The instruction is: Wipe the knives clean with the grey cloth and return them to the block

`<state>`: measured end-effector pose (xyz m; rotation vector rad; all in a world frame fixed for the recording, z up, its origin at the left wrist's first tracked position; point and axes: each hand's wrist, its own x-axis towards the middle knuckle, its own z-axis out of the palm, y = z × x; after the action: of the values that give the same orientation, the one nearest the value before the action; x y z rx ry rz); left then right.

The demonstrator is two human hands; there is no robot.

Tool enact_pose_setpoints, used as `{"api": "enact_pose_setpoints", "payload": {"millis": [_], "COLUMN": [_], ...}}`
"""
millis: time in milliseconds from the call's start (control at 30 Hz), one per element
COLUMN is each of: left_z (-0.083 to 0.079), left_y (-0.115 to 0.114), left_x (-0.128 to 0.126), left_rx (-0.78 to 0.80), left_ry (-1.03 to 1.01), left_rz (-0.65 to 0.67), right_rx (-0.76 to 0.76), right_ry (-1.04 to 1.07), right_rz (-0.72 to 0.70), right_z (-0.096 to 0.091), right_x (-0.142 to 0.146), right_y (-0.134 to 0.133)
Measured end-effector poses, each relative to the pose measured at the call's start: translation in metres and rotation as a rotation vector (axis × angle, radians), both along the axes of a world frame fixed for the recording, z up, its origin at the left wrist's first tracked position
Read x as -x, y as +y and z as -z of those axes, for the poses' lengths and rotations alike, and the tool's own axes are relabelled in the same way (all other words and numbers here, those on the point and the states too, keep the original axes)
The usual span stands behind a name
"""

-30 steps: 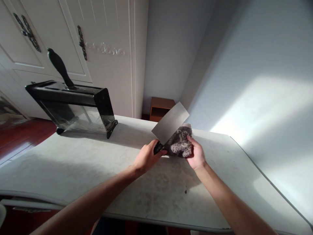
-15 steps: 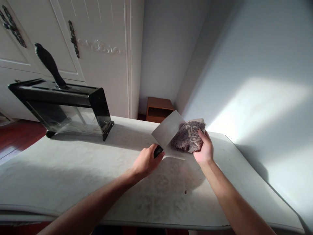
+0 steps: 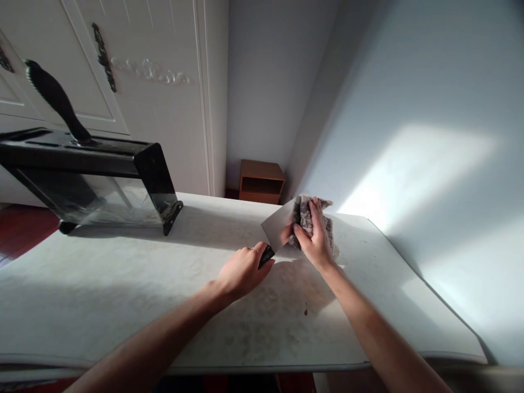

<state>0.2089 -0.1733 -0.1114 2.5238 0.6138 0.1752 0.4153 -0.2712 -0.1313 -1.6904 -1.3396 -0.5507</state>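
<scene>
My left hand [image 3: 241,270] grips the black handle of a broad steel cleaver [image 3: 279,229], blade angled up and to the right above the white table [image 3: 123,284]. My right hand [image 3: 314,239] holds a grey speckled cloth [image 3: 323,218] and presses it against the blade's right side, thumb on the near face. Most of the cloth is hidden behind my fingers and the blade.
A black knife block [image 3: 94,174] with a clear front stands at the table's back left, one black-handled knife [image 3: 55,101] sticking out of it. White cupboard doors [image 3: 143,82] rise behind. A small wooden stool [image 3: 260,180] sits on the floor beyond the table. A wall runs along the right.
The cloth moved from behind the blade, out to its right, then back folded against the blade. The blade turned more edge-on. My view shifted right.
</scene>
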Motion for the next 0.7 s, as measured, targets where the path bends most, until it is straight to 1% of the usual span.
{"api": "enact_pose_setpoints", "payload": {"millis": [133, 233, 400, 533, 700], "left_z": [0.0, -0.001, 0.0, 0.0, 0.001], "left_y": [0.0, 0.001, 0.002, 0.002, 0.002], "left_x": [0.0, 0.001, 0.0, -0.003, -0.006], "left_rx": [-0.015, -0.015, 0.003, -0.008, -0.013], "left_ry": [0.01, 0.013, -0.001, 0.023, 0.026], "left_rz": [0.019, 0.012, 0.021, 0.001, -0.018], "right_rx": [0.007, 0.027, -0.015, 0.008, 0.13], "right_ry": [0.051, 0.089, 0.132, 0.091, -0.049], "right_rz": [0.018, -0.018, -0.092, -0.158, -0.308], "right_z": [0.001, 0.001, 0.0, -0.003, -0.005], "right_x": [-0.005, -0.004, 0.009, 0.025, 0.047], "right_y": [-0.001, 0.001, 0.005, 0.009, 0.012]}}
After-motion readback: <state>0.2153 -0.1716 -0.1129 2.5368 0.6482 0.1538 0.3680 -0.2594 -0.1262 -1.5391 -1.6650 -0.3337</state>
